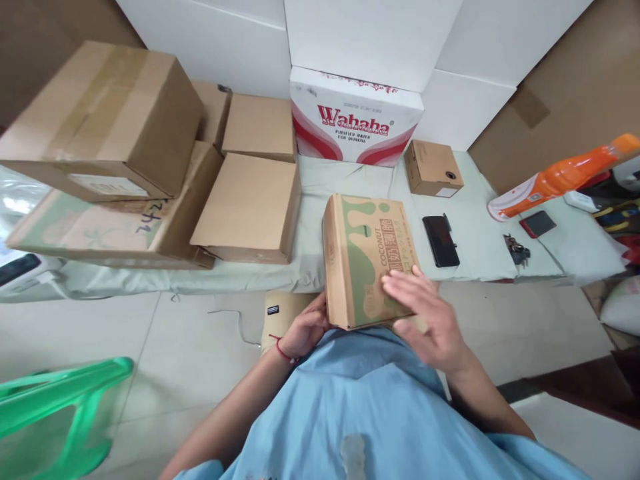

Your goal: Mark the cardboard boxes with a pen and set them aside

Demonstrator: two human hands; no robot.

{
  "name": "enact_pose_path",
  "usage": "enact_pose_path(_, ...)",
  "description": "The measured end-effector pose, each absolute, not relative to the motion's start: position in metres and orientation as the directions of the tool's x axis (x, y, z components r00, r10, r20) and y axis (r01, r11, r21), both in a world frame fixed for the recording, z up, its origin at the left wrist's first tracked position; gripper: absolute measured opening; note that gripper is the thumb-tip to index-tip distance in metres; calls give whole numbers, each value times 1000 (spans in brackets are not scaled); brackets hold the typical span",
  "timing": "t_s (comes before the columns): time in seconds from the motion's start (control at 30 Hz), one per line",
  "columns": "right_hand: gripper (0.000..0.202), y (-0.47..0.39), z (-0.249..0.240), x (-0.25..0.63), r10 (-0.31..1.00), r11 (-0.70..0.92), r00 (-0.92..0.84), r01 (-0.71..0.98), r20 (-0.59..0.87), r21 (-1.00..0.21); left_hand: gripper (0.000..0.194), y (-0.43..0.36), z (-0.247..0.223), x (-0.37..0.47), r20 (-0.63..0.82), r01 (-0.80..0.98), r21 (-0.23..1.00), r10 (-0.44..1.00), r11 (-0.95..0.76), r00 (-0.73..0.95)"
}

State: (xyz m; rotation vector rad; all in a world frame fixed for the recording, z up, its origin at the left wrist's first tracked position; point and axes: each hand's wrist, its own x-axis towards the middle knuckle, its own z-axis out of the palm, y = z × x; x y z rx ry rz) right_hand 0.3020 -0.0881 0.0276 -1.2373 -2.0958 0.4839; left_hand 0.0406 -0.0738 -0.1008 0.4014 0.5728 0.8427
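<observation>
Nearest: the left hand point(306, 330) is cupping the near left corner of a coconut-printed carton point(367, 257); its fingers are partly hiding, so how firmly it is gripping cannot be told. The right hand point(430, 323) is grasping nothing, fingers extending loosely over the carton's near right part; whether the fingertips are touching is unclear.

The carton is lying between the hands, its near end overhanging the table edge against the blue shirt point(360, 407). Risk, as judged: pressing on that unsupported end while the left hand is slipping could be tipping it off. Sliding it rightward could be nudging the black phone point(441, 241), just beyond the right hand.

Below and left of the left hand, a green stool point(85, 413) is standing on pale tiles point(175, 353). Ahead, a pale green cloth point(345, 180) is covering the table. Plain boxes point(247, 207) are crowding forward-left; an orange bottle point(560, 183) is standing forward-right. Farthest, a Wahaha carton point(355, 120) is leaning near white panels point(370, 33).
</observation>
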Motion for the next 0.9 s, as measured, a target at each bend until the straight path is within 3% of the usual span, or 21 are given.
enact_pose_path(0.07, 44, -76, 21, 317, 944, 298, -61, 577, 324, -760, 51, -74, -96, 37, -348, -588, 532, 791, 609, 503)
enact_pose_path(0.13, 44, -61, 9, 329, 977, 88, 134, 449, 164, -889, 55, -72, -89, 35, -417, -564, 531, 775, 632, 476)
enact_pose_path(0.23, 58, -43, -7, 336, 993, -118, 10, 259, -119, -959, 65, -67, -80, 35, -471, -470, 613, 771, 635, 429)
enact_pose_path(0.3, 70, -39, -10, 335, 987, -114, -83, 255, -139, -960, 70, -64, -72, 36, -423, -410, 710, 812, 573, 402)
enact_pose_path(0.4, 80, -45, -6, 338, 997, -2, -75, 236, -20, -972, 77, -60, -58, 34, -321, -323, 814, 837, 483, 444)
enact_pose_path(0.5, 84, -54, -2, 346, 996, 74, -64, 146, 66, -986, 64, -54, -40, 28, -268, -175, 893, 801, 415, 536)
enact_pose_path(0.57, 86, -57, -4, 351, 994, 91, -66, 110, 84, -990, 57, -47, -29, 24, -255, -95, 926, 790, 366, 557)
enact_pose_path(0.73, 91, -55, -24, 349, 999, 36, -29, 94, 33, -995, 62, -31, -22, 19, -205, -71, 958, 839, 277, 504)
enact_pose_path(0.9, 73, -50, -48, 338, 998, 66, -5, 60, 66, -996, 75, -21, -52, 16, -143, -2, 988, 934, 152, 328)
